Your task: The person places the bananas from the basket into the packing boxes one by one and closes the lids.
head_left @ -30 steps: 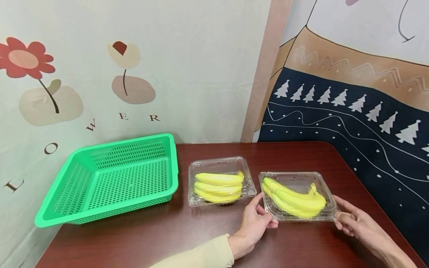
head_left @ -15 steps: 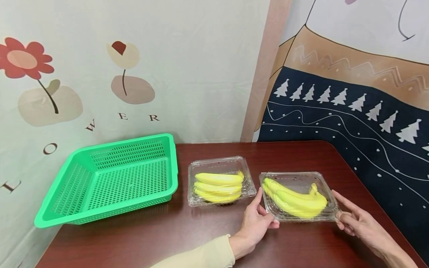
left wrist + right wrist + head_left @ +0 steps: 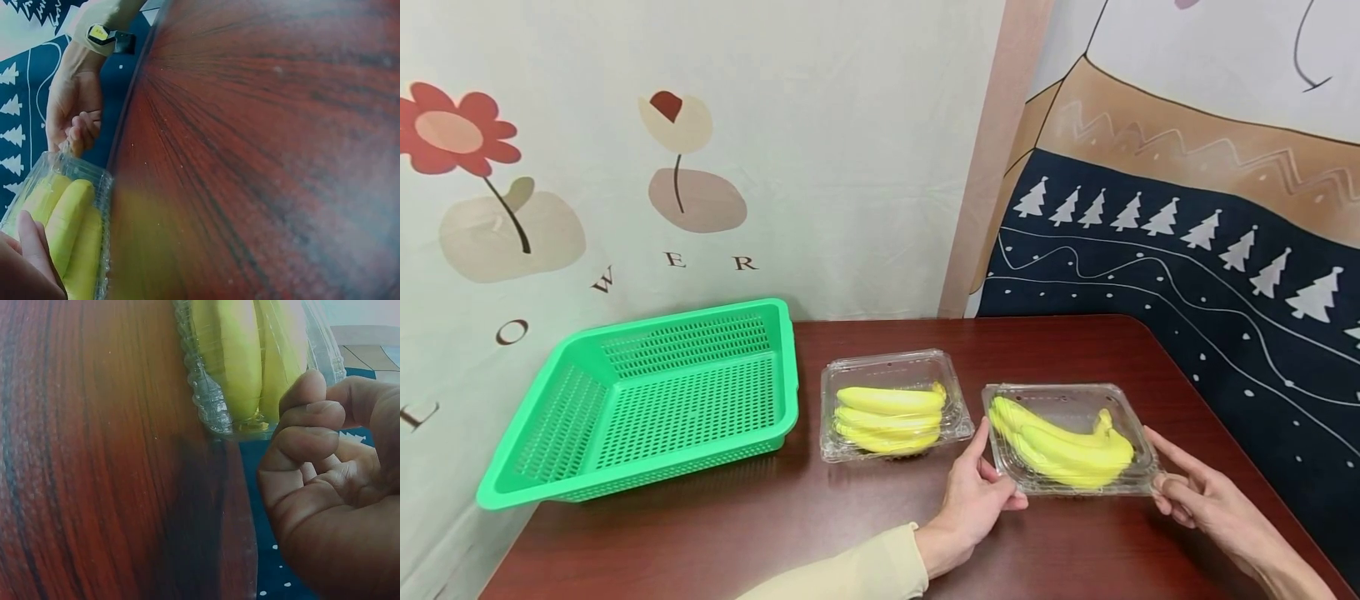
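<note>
A clear plastic clamshell box (image 3: 1052, 400) with yellow bananas (image 3: 1067, 446) inside stands at the right of the table, its lid down. My left hand (image 3: 970, 504) grips its front left corner, index finger along the left side and thumb at the front edge. At the front right corner my right hand (image 3: 1202, 500) pinches the rim between thumb and curled fingers, the index finger reaching up the side. In the right wrist view the bananas (image 3: 237, 362) show through the ridged plastic wall. A second clamshell (image 3: 880, 367) holding bananas (image 3: 889, 417) sits just left of the first.
A green perforated plastic basket (image 3: 692, 408) with nothing in it stands at the left of the dark red wooden table (image 3: 760, 533). Printed cloth (image 3: 865, 167) hangs behind the table, and a dark tree-patterned cloth (image 3: 1150, 267) runs along its right side.
Both hands keep hold of the right clamshell, which has shifted very slightly to the right. The left index finger has straightened a little along its side. The other clamshell and the basket stay put.
</note>
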Demonstrator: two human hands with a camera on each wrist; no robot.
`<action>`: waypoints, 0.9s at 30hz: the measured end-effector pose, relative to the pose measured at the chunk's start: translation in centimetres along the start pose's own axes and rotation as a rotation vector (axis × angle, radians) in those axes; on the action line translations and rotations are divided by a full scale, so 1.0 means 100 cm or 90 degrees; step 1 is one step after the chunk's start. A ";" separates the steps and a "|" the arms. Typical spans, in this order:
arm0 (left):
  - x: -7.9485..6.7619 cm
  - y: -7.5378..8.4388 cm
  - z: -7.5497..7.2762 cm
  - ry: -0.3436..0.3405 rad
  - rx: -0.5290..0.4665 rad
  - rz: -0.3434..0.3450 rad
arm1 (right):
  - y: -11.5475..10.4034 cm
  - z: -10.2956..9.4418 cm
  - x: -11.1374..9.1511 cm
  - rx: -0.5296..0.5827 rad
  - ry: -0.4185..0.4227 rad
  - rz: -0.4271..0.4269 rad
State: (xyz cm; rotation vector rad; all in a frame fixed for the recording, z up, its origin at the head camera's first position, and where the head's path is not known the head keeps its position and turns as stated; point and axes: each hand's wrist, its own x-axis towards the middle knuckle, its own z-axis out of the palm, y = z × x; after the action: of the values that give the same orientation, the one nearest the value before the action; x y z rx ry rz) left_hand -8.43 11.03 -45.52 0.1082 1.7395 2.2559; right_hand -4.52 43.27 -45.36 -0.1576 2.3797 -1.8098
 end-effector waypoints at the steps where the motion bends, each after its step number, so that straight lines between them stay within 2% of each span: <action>1: 0.000 0.000 0.000 0.003 -0.003 0.001 | 0.000 0.000 0.000 -0.002 0.006 0.007; 5: 0.000 -0.001 0.000 0.011 -0.002 0.005 | -0.001 0.002 0.003 -0.027 0.032 0.027; 10: -0.003 0.000 -0.002 -0.017 0.032 0.013 | -0.001 0.002 0.003 -0.048 0.036 0.027; 14: -0.006 0.001 -0.007 -0.042 0.119 0.020 | 0.000 -0.001 0.003 -0.019 0.021 0.023; 18: -0.008 0.003 -0.011 -0.064 0.204 0.033 | 0.002 -0.004 0.004 0.051 -0.017 0.002; 22: -0.006 0.006 -0.012 -0.083 0.221 0.053 | 0.002 -0.004 0.008 0.100 -0.044 -0.023; 27: 0.000 0.010 -0.008 -0.080 0.236 0.070 | -0.003 0.000 0.018 0.084 -0.015 -0.023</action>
State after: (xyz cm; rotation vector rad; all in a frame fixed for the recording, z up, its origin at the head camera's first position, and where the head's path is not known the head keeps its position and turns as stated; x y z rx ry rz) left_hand -8.77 10.03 -44.76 0.4222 2.1047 1.9218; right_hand -6.30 42.88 -45.11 -0.2059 2.2461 -1.9627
